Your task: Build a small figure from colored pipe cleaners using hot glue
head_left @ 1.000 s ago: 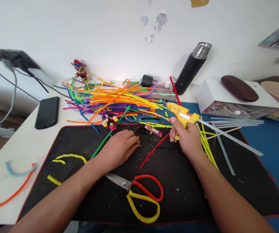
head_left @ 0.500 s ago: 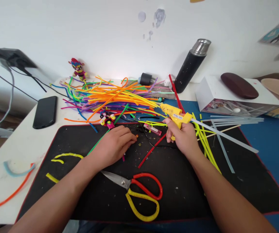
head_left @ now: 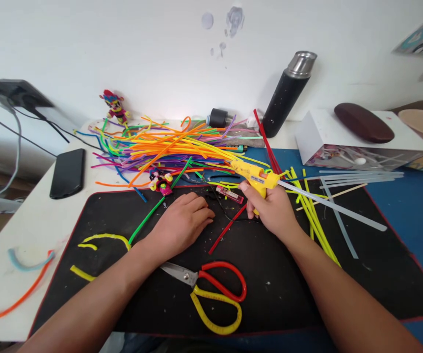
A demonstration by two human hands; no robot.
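Observation:
My right hand (head_left: 276, 208) is wrapped round the handle of a yellow hot glue gun (head_left: 259, 177), whose nozzle points left. A long translucent glue stick (head_left: 336, 208) runs out of its back. My left hand (head_left: 187, 223) rests low over the black mat (head_left: 281, 304), fingers curled together; whatever they hold, if anything, is hidden. Just behind it sits a small pipe-cleaner figure (head_left: 162, 183) in pink, black and yellow, beside a green pipe cleaner (head_left: 147, 220). In front of it lie scissors (head_left: 200, 284) with red and yellow handles.
A heap of colourful pipe cleaners (head_left: 178, 147) lies along the wall, with a second figure (head_left: 115, 105) behind. A black flask (head_left: 287, 95) and a white box (head_left: 309, 139) stand at right. Yellow pipe cleaners (head_left: 318, 223) lie right; a phone (head_left: 67, 172) lies left.
My left hand has shifted slightly right and nearer to me, now covering the spot where a tiny orange piece lay. The glue gun has moved a little left in my right hand.

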